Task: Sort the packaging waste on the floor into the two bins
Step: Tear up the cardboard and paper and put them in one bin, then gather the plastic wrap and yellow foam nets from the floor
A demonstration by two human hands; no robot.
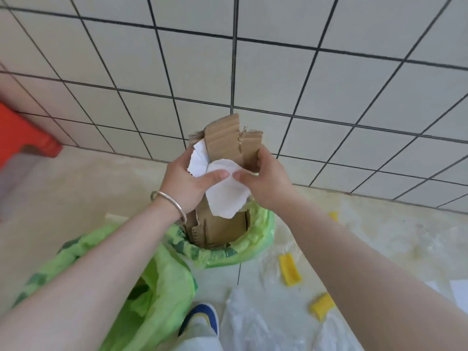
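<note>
Red stool (22, 138): far left, against the tiled wall (329, 59).
Near bin (162, 282): lower left, lined with a green bag, partly hidden under my left forearm.
Bracelet (169, 203): a silver ring round my left wrist.
My left hand (187, 181): raised over the far bin, fingers curled round the left edge of the bundle, thumb pressing the white paper from the front.
Cardboard (228, 140): torn brown corrugated pieces, upright between both my hands, tops well above my fingers.
White paper (225, 193): torn sheets lying against the front of the cardboard, pinched under both thumbs, lower edge hanging down.
Far bin (253, 249): right below the bundle, green bag folded over its rim, more cardboard already standing inside it.
My right hand (266, 178): fingers wrapped round the right edge of the cardboard, thumb on the paper, its tip almost meeting my left thumb.
My shoe (202, 317): blue and white, bottom centre on the floor (76, 198).
Clear plastic film (253, 323): crumpled on the floor beside the shoe.
Yellow pieces (290, 272): three scattered on the floor at right, apart from each other.
Loose white sheets (458, 292): at the right edge, on the floor.
</note>
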